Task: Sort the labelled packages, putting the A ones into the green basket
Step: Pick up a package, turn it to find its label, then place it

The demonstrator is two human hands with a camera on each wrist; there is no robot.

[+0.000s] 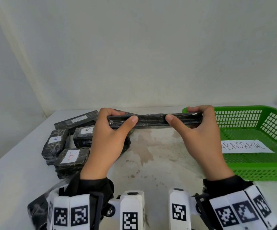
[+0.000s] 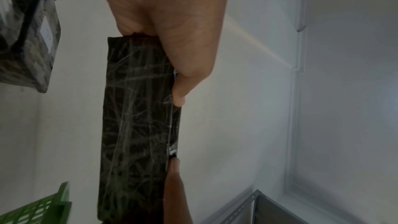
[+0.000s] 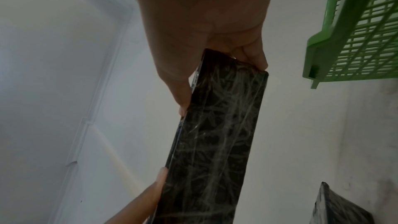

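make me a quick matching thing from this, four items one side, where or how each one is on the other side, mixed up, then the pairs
Items:
1. long black package
2. green basket
3. paper sign
4. package with the red A

Place or state:
a. lies inside the basket
b. held at both ends, left hand and right hand
c. in the pile at the table's left
d. stands at the table's right

Pairs: 1-b, 2-d, 3-a, 4-c

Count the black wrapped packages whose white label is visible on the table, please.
4, all in the pile at the table's left: rear long package, left package, middle package, front package with red A. The left hand may hide others.
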